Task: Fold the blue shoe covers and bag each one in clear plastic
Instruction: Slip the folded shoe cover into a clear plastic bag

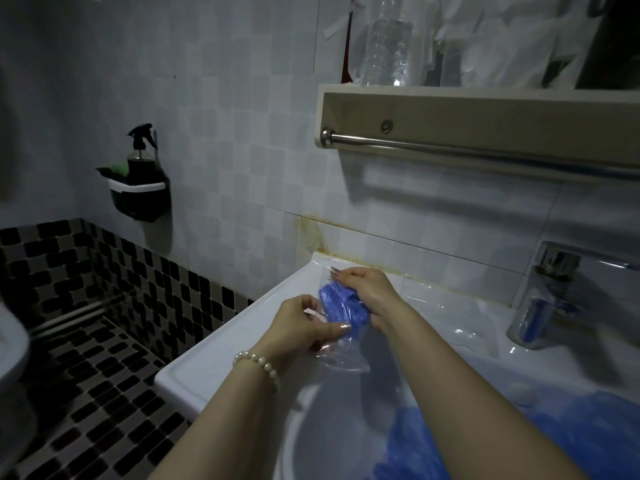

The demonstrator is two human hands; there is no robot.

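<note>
Now both hands pinch the clear bag [341, 348] around the folded shoe cover [341, 308], lying upper-left to lower-right.

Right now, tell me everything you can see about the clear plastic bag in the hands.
The clear plastic bag is thin, see-through and crinkled, held above the left rim of the white sink. A folded blue shoe cover sits in its upper part; the lower part hangs empty. The left hand pinches its side, and the right hand grips the top end around the shoe cover.
</note>
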